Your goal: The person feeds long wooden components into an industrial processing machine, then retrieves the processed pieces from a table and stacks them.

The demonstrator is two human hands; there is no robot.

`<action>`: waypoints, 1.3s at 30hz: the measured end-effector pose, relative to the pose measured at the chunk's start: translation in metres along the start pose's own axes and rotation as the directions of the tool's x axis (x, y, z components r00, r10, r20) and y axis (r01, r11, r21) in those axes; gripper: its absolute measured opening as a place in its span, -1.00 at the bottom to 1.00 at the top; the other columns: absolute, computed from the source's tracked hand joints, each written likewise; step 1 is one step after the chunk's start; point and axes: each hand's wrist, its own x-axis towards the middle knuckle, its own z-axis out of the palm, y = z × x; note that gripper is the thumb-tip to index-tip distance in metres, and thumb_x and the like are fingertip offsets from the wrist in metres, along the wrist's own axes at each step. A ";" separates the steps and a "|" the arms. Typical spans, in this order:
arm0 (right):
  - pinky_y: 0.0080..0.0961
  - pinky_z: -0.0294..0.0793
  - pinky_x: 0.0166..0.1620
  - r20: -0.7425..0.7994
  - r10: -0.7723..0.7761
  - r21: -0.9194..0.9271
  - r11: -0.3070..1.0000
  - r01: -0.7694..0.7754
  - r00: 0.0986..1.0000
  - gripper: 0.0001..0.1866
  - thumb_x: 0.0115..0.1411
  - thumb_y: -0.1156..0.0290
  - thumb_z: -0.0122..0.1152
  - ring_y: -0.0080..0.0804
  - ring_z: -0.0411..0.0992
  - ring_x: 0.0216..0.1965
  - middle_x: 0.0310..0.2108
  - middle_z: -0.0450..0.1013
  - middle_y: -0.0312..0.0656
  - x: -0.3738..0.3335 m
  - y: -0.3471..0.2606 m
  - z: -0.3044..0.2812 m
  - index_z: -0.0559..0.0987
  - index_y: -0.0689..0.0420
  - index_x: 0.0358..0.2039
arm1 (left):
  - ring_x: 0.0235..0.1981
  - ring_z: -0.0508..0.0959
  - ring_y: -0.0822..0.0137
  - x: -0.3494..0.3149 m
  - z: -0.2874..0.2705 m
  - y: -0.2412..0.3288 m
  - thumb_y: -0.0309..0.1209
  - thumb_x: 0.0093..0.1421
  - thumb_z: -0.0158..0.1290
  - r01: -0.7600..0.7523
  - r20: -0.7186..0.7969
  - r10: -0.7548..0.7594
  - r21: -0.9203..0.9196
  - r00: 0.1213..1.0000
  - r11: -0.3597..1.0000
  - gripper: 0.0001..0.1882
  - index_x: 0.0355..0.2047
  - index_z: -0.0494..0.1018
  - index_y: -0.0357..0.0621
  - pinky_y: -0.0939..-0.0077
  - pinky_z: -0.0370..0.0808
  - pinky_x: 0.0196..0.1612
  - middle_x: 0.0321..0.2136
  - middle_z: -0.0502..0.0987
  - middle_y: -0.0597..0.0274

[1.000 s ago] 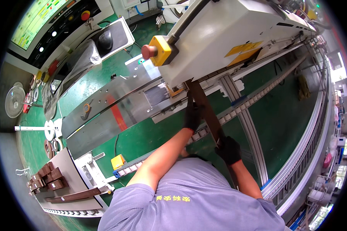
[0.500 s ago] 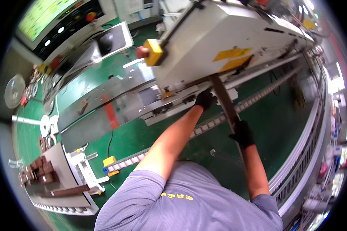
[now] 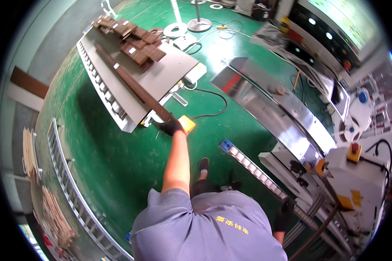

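Observation:
My left hand (image 3: 170,125), in a black glove, is closed on the near end of a long brown strip (image 3: 133,82). Most of the strip lies along the grey-topped table (image 3: 178,65), and its held end juts past the table's corner. A small pale label sits on the strip. My right hand (image 3: 284,214), also gloved in black, hangs low at the right beside the roller rail (image 3: 257,172); its fingers are too dark to make out. Another long brown strip (image 3: 329,222) slants down from the white machine (image 3: 353,174), apart from the right hand.
Short brown pieces (image 3: 137,43) are heaped on the table. A yellow box (image 3: 187,124) with a black cable sits on the green floor near my left hand. A metal-topped bench (image 3: 274,104) runs to the machine. A ladder-like rail (image 3: 76,187) stands at the left.
My view has swung left, from the machine to the table. The left hand has left the machine and taken hold of a strip on the table. The right hand has let go of its strip.

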 end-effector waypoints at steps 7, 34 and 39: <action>-0.33 0.46 -0.01 0.359 -0.333 -0.074 0.921 0.382 0.872 -0.55 0.00 0.59 0.23 -0.02 0.46 -0.11 -0.16 0.44 0.02 0.078 -0.118 0.079 0.49 0.23 -0.02 | -0.16 0.61 -0.05 0.152 -0.034 -0.103 -0.31 0.07 0.27 0.220 0.420 0.090 -0.633 0.903 0.742 -0.49 0.05 0.44 -0.09 0.16 0.55 -0.08 -0.18 0.60 -0.08; -0.20 0.32 0.25 0.229 -0.963 0.897 0.154 0.414 -0.139 -0.21 -0.04 0.74 -0.02 0.13 0.27 0.24 0.26 0.26 0.13 0.017 -0.435 0.172 0.25 0.18 0.31 | -0.44 0.60 0.11 -0.205 -0.485 0.193 -0.52 -0.03 0.34 -0.879 -0.148 0.986 0.457 0.078 0.138 -0.75 -0.32 0.55 -0.21 0.33 0.51 -0.34 -0.40 0.65 0.12; -0.21 0.41 0.21 -0.158 -0.981 0.910 -0.188 0.369 -0.111 -0.07 -0.11 0.73 0.12 0.12 0.24 0.28 0.36 0.12 0.07 -0.008 -0.464 0.150 0.14 0.14 0.37 | -0.37 0.64 0.17 -0.254 -0.458 0.284 -0.42 -0.10 0.42 -0.945 -0.074 0.949 0.151 -0.305 -0.292 -0.67 -0.33 0.54 -0.10 0.30 0.53 -0.31 -0.34 0.67 0.16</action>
